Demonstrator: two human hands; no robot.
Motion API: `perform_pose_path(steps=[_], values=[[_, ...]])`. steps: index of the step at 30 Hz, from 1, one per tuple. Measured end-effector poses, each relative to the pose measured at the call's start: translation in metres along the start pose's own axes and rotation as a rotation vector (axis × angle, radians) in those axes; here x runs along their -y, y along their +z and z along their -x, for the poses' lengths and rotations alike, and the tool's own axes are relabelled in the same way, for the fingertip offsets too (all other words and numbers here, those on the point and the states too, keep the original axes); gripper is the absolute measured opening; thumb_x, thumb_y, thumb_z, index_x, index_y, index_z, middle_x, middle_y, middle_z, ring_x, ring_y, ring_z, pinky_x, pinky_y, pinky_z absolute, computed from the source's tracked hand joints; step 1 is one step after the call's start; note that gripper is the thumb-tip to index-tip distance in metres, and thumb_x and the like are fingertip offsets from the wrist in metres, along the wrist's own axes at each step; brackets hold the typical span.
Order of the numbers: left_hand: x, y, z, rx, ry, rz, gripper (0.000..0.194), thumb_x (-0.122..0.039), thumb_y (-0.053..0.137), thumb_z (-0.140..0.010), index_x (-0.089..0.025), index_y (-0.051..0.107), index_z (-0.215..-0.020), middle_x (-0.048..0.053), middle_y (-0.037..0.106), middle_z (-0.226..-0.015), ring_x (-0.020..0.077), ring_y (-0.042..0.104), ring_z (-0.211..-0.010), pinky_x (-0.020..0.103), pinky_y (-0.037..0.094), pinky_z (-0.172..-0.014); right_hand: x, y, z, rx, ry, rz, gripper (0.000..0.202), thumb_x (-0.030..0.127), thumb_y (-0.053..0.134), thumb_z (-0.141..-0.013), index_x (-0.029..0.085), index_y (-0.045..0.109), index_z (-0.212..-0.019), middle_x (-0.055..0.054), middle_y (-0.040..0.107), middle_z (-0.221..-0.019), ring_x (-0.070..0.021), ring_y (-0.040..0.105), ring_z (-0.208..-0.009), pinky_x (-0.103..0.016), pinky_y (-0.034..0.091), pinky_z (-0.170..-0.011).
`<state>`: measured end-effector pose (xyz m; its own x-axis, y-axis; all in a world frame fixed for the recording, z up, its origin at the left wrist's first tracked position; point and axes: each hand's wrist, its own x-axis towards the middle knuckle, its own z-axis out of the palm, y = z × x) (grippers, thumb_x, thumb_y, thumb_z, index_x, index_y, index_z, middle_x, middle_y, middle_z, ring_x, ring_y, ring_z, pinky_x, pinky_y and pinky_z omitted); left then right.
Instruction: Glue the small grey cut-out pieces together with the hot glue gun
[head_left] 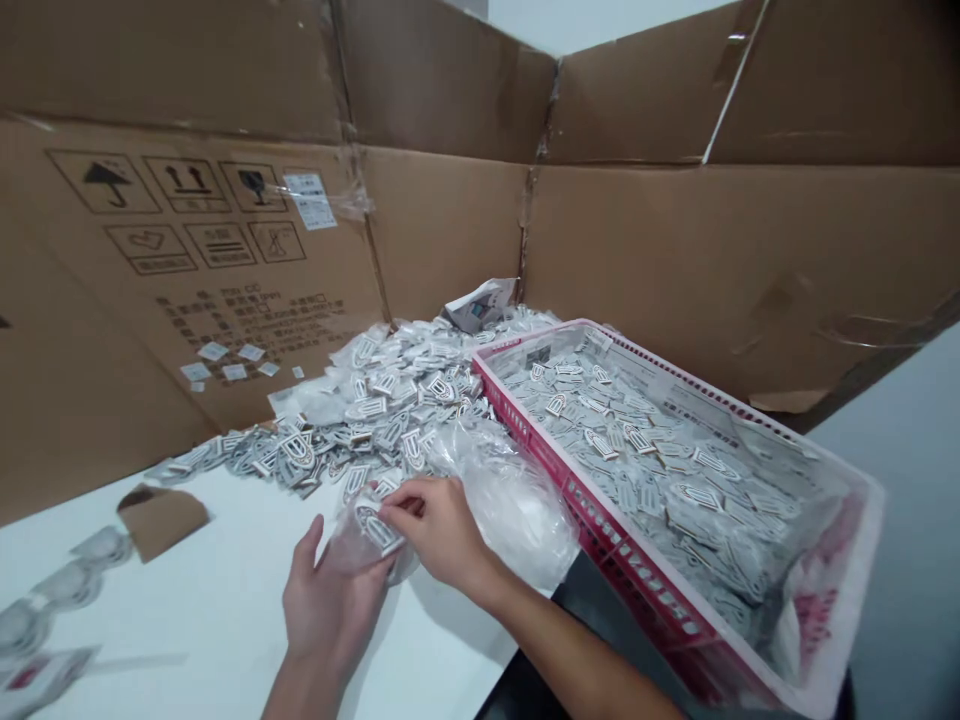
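My left hand (334, 605) is palm up near the table's front, its thumb raised and its fingers under a small clear plastic bag (352, 545). A grey-white flat piece with a striped emblem (377, 528) lies at the bag, above the left palm. My right hand (439, 530) pinches the right edge of that piece between thumb and fingers; whether the piece is inside the bag is hard to tell. Just beyond the hands spreads a heap of similar pieces (375, 410). A bundle of clear plastic bags (510, 495) lies right of my right hand.
A pink and white crate (525, 425) holding many similar pieces stands at the right. Cardboard walls (450, 220) enclose the back. On the white table (195, 610) lie a brown cardboard scrap (161, 520) and bagged items (71, 580) at the left.
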<state>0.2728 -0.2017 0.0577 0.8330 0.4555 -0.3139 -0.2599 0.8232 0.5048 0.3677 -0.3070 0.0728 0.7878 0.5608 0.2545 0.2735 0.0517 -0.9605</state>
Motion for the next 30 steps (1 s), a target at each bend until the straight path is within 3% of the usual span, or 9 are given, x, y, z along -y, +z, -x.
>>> perform_pose_path(steps=[5, 11, 14, 17, 21, 25, 28, 30], values=[[0.001, -0.008, -0.001, -0.009, -0.011, 0.035, 0.040, -0.023, 0.055, -0.100, -0.016, 0.067, -0.138, 0.015, 0.079, -0.121, 0.0296, 0.077, -0.109, 0.045, 0.067, -0.092, 0.019, -0.008, -0.011, 0.125, -0.103, 0.222, 0.013, 0.011, 0.071, -0.087, 0.020, 0.078, -0.081, 0.000, 0.076, -0.078, -0.0153, 0.068, -0.074, -0.025, 0.048, -0.071], [0.004, -0.011, -0.002, -0.035, -0.049, -0.002, 0.026, -0.009, 0.058, -0.097, -0.012, 0.072, -0.118, 0.016, 0.080, -0.111, 0.0258, 0.078, -0.098, 0.041, 0.069, -0.085, 0.031, -0.008, -0.020, 0.160, -0.162, 0.383, 0.011, 0.015, 0.066, -0.092, 0.021, 0.073, -0.086, 0.000, 0.074, -0.084, -0.0159, 0.065, -0.079, -0.026, 0.045, -0.075], [0.006, -0.012, -0.005, -0.135, -0.045, -0.048, 0.016, -0.008, 0.059, -0.097, -0.011, 0.072, -0.105, 0.014, 0.080, -0.101, 0.0246, 0.079, -0.094, 0.036, 0.069, -0.082, 0.027, -0.010, -0.023, 0.045, -0.176, 0.302, 0.011, 0.020, 0.061, -0.096, 0.021, 0.068, -0.088, 0.000, 0.070, -0.085, -0.0162, 0.063, -0.078, -0.027, 0.045, -0.075], [0.003, -0.021, -0.009, -0.208, 0.044, -0.141, 0.010, -0.014, 0.065, -0.096, -0.012, 0.072, -0.103, 0.011, 0.079, -0.097, 0.0207, 0.079, -0.085, 0.028, 0.066, -0.072, 0.018, -0.017, -0.023, -0.096, -0.171, 0.183, 0.014, 0.031, 0.058, -0.100, 0.021, 0.064, -0.092, -0.002, 0.067, -0.088, -0.0177, 0.062, -0.080, -0.029, 0.046, -0.076], [-0.005, -0.044, -0.017, -0.268, 0.264, -0.396, 0.026, -0.027, 0.079, -0.085, -0.015, 0.070, -0.106, 0.008, 0.079, -0.104, 0.0179, 0.077, -0.079, 0.025, 0.061, -0.065, 0.002, -0.028, -0.018, -0.319, -0.036, -0.075, 0.027, 0.049, 0.062, -0.098, 0.022, 0.060, -0.097, 0.000, 0.062, -0.088, -0.0181, 0.063, -0.076, -0.031, 0.051, -0.074], [-0.011, -0.066, -0.022, -0.393, 0.411, -0.720, 0.051, -0.047, 0.083, -0.078, -0.019, 0.063, -0.115, 0.004, 0.077, -0.091, 0.0180, 0.072, -0.066, 0.025, 0.053, -0.058, 0.000, -0.035, -0.003, -0.295, 0.041, -0.177, 0.034, 0.054, 0.072, -0.092, 0.022, 0.062, -0.095, -0.001, 0.066, -0.086, -0.0184, 0.065, -0.074, -0.032, 0.053, -0.072], [-0.019, -0.078, -0.019, -0.461, 0.519, -0.979, 0.044, -0.051, 0.077, -0.083, -0.022, 0.061, -0.114, 0.005, 0.075, -0.096, 0.0215, 0.074, -0.078, 0.032, 0.056, -0.071, 0.013, -0.047, 0.005, -0.263, 0.023, -0.134, 0.034, 0.053, 0.074, -0.091, 0.021, 0.064, -0.097, 0.000, 0.065, -0.076, -0.0176, 0.062, -0.066, -0.030, 0.050, -0.065], [-0.026, -0.084, -0.014, -0.548, 0.542, -1.216, 0.038, -0.047, 0.071, -0.088, -0.023, 0.061, -0.116, 0.005, 0.073, -0.095, 0.0242, 0.072, -0.081, 0.038, 0.056, -0.078, 0.027, -0.066, 0.007, -0.408, -0.044, -0.027, 0.033, 0.051, 0.075, -0.090, 0.020, 0.066, -0.100, -0.001, 0.067, -0.077, -0.0182, 0.062, -0.067, -0.030, 0.049, -0.065]])
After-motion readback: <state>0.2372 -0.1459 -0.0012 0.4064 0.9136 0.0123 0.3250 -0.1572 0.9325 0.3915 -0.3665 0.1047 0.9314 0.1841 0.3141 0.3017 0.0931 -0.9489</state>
